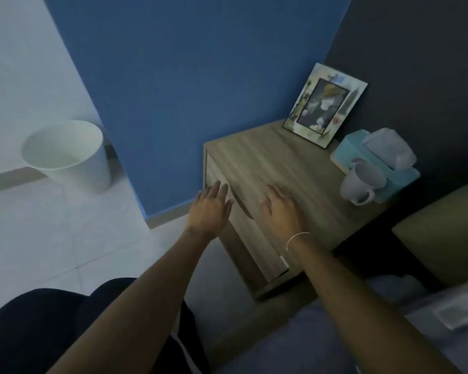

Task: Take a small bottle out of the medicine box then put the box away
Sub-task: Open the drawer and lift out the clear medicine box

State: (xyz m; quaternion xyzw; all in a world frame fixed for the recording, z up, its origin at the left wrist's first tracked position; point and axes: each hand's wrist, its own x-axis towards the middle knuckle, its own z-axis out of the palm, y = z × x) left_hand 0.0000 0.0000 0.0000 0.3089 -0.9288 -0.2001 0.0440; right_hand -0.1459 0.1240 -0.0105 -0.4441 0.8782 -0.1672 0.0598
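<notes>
No medicine box or small bottle shows in the head view. A wooden bedside cabinet (276,160) stands against the blue wall, its drawer front (243,228) closed with a curved cut-out handle at the top edge. My left hand (210,209) is held flat with fingers apart in front of the drawer's upper left corner, holding nothing. My right hand (280,206) lies palm down on the cabinet's top near its front edge, fingers spread, a thin bracelet on the wrist.
On the cabinet stand a picture frame (324,105), a teal tissue box (376,163) and two white mugs (362,182). A white waste bin (68,155) sits on the tiled floor at left. A bed (389,333) with a dark headboard lies at right.
</notes>
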